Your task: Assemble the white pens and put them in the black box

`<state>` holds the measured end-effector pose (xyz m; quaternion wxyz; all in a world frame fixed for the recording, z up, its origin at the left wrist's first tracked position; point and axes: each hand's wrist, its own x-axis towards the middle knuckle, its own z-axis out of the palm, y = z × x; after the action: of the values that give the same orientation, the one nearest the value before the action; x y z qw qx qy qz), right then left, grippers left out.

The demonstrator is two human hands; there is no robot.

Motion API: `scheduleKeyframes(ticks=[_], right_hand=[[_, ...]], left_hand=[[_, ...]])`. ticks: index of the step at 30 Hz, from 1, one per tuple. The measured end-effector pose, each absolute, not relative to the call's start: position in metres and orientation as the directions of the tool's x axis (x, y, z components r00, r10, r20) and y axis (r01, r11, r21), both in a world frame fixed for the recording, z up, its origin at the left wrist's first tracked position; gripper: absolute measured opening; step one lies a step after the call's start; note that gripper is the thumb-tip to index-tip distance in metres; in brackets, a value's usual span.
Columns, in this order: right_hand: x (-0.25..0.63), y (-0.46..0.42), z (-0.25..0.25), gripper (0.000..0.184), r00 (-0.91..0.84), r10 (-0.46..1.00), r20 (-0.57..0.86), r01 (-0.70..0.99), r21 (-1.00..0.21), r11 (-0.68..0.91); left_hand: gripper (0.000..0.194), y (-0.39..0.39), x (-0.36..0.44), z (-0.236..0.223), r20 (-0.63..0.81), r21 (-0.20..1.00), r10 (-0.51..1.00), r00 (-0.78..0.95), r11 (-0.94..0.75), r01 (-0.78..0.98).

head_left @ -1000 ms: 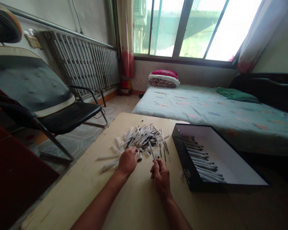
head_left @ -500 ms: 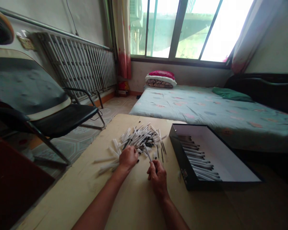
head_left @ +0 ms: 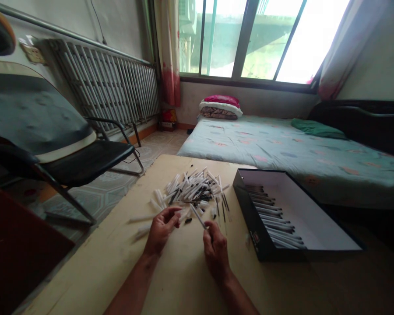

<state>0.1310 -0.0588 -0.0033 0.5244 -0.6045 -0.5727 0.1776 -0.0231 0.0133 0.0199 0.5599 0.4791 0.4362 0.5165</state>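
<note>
In my right hand (head_left: pixel 216 245) is a slim white pen (head_left: pixel 197 216), gripped near its lower end and tilted up to the left. My left hand (head_left: pixel 163 227) is beside it, thumb and fingers drawn together in a pinch. Something pale shows at those fingertips, too small to make out. Just beyond both hands lies a loose pile of pen parts (head_left: pixel 195 186), with white barrels, dark pieces and thin refills. A small black cap (head_left: pixel 188 220) rests on the table between the hands.
To the right, an open black box (head_left: pixel 253 232) holds a row of pens (head_left: pixel 276 218) along its left side. The pale table (head_left: pixel 180 280) meets a bed (head_left: pixel 249 140) at the back. A black chair (head_left: pixel 85 162) stands left, near a radiator (head_left: pixel 111 83).
My left hand has drawn back from the pile, down and left, and its fingers have loosened from a fist into a pinch. The right hand and pen have dropped slightly nearer.
</note>
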Motion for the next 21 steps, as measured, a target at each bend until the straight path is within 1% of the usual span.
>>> scheduleKeyframes(ticks=[2, 5, 11, 16, 21], right_hand=[[0.1305, -0.0599, -0.0019, 0.022, 0.265, 0.874, 0.407, 0.535, -0.816, 0.217], [0.1286, -0.061, -0.0008, 0.02, 0.196, 0.888, 0.416, 0.568, -0.786, 0.243], [0.1261, -0.0624, 0.0014, 0.019, 0.139, 0.89, 0.435, 0.613, -0.744, 0.268], [0.1255, -0.0636, 0.0036, 0.019, 0.116, 0.895, 0.431, 0.631, -0.728, 0.269], [0.1251, -0.0636, 0.0033, 0.02, 0.099, 0.9, 0.425, 0.658, -0.707, 0.261]], left_hand=[[0.027, 0.0138, -0.0269, 0.0193, -0.017, 0.981, 0.993, 0.114, 0.039, -0.19], [0.027, 0.0156, -0.0301, 0.0197, -0.076, 0.96, 0.99, 0.12, 0.105, -0.258], [0.028, 0.0153, -0.0277, 0.0231, -0.139, 0.902, 0.989, 0.055, 0.149, -0.405], [0.027, 0.0154, -0.0261, 0.0205, -0.157, 0.91, 0.985, 0.074, 0.174, -0.377], [0.026, 0.0141, -0.0232, 0.0172, -0.111, 0.937, 0.987, 0.117, 0.144, -0.319]])
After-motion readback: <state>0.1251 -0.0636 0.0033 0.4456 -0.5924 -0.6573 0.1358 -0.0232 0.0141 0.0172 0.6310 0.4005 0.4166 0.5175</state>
